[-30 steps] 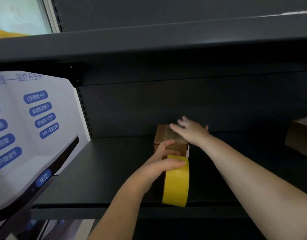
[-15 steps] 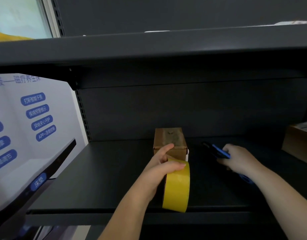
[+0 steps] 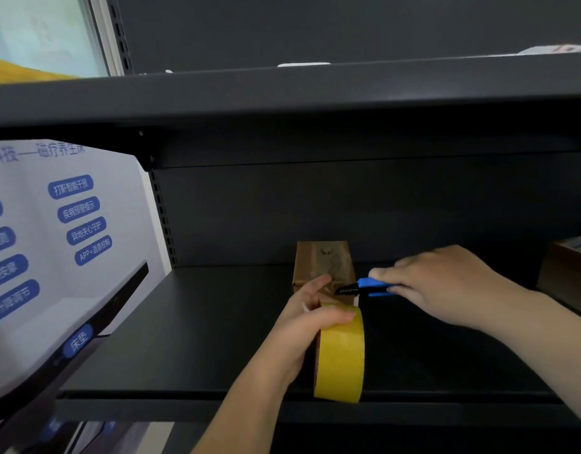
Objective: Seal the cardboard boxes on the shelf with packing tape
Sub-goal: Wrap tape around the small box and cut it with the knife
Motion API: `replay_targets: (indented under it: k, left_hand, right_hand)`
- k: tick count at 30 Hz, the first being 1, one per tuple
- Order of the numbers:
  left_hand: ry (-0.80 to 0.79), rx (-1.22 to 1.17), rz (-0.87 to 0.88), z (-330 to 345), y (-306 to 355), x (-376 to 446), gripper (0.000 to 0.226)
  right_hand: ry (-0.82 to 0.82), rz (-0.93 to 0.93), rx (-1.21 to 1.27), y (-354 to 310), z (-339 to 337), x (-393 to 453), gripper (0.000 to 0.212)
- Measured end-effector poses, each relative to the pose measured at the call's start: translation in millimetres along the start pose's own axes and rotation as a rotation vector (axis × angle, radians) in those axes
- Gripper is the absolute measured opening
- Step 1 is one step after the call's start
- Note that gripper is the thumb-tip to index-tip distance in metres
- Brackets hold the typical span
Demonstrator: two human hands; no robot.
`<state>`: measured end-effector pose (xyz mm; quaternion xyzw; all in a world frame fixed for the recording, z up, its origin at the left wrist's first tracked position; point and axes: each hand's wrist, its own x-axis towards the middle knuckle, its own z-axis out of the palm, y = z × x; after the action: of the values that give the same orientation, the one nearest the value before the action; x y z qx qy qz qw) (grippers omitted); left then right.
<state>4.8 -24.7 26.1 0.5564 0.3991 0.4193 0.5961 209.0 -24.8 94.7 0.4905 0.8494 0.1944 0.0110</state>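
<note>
A small brown cardboard box (image 3: pixel 323 262) stands on the dark shelf (image 3: pixel 184 339), a strip of tape running over its top. My left hand (image 3: pixel 310 317) grips a yellow roll of packing tape (image 3: pixel 341 355) upright just in front of the box, thumb over the roll's top and a finger against the box's front edge. My right hand (image 3: pixel 446 286) holds a blue and black utility knife (image 3: pixel 364 287), whose black tip points left at the box's near top edge, where the tape leaves the roll.
A second cardboard box (image 3: pixel 567 273) sits at the shelf's right end. Another dark shelf (image 3: pixel 282 90) hangs overhead. A white display board with blue labels (image 3: pixel 63 231) stands to the left, beyond the shelf's upright.
My right hand left the box top, picked up the blue knife from the shelf to the right, and brought its tip to the box's front edge. The left hand kept gripping the roll.
</note>
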Motion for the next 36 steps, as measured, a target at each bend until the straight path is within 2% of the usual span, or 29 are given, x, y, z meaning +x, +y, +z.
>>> replay_targets:
  k: [3, 4, 5, 7, 9, 12, 15, 17, 18, 20, 21, 22, 24, 26, 28, 34, 36]
  left_hand:
    - [0.024, -0.039, 0.015, -3, 0, -1, 0.090]
    - [0.030, -0.033, 0.016, -4, 0, -3, 0.090]
    - [0.028, -0.011, 0.011, -5, -1, -4, 0.092]
    - [0.027, 0.002, 0.013, -7, -2, -3, 0.096]
    - [0.043, -0.026, 0.015, -5, -4, -3, 0.091]
    - [0.049, -0.028, 0.019, -6, -5, -3, 0.082]
    - [0.067, -0.028, 0.023, -7, -4, -4, 0.080]
    - [0.074, -0.033, 0.026, -7, -3, -5, 0.076]
    - [0.074, -0.030, 0.030, -6, -2, -5, 0.075]
    - [0.058, -0.012, 0.036, -5, -1, -6, 0.080]
    - [0.048, -0.005, 0.038, -5, 0, -6, 0.083]
    - [0.038, 0.001, 0.041, -5, 1, -6, 0.085]
    - [0.024, 0.002, 0.052, -5, 0, -6, 0.083]
    - [0.022, -0.024, 0.059, -7, -2, -6, 0.074]
    - [0.021, -0.055, 0.058, -9, -3, -6, 0.064]
    - [-0.024, -0.094, -0.046, -20, -3, -24, 0.076]
    - [0.034, -0.122, -0.040, -27, -2, -33, 0.075]
  right_hand:
    - [-0.144, -0.024, -0.168, 10, 8, -3, 0.036]
    - [-0.193, -0.022, -0.151, 14, 15, -9, 0.036]
    - [-0.219, 0.001, -0.062, 19, 20, -16, 0.035]
    - [-0.215, 0.109, 0.279, 30, 27, -29, 0.034]
    - [-0.216, 0.203, 0.550, 44, 39, -38, 0.035]
    - [-0.309, 0.221, 0.553, 50, 72, -40, 0.029]
    - [-0.309, 0.218, 0.473, 48, 87, -33, 0.017]
    - [-0.249, 0.229, 0.420, 45, 84, -20, 0.027]
    - [-0.141, 0.233, 0.479, 40, 79, -10, 0.035]
    - [0.153, 0.232, 0.758, 19, 61, 16, 0.043]
    - [0.237, 0.200, 0.833, 5, 52, 31, 0.045]
    - [0.244, 0.155, 0.827, -8, 45, 46, 0.046]
    - [0.147, 0.096, 0.759, -29, 48, 71, 0.051]
    - [0.078, 0.118, 0.760, -37, 56, 83, 0.053]
    - [0.076, 0.122, 0.773, -35, 61, 87, 0.055]
    - [0.067, 0.120, 0.631, -31, 64, 89, 0.069]
    - [0.078, 0.118, 0.616, -34, 62, 87, 0.070]
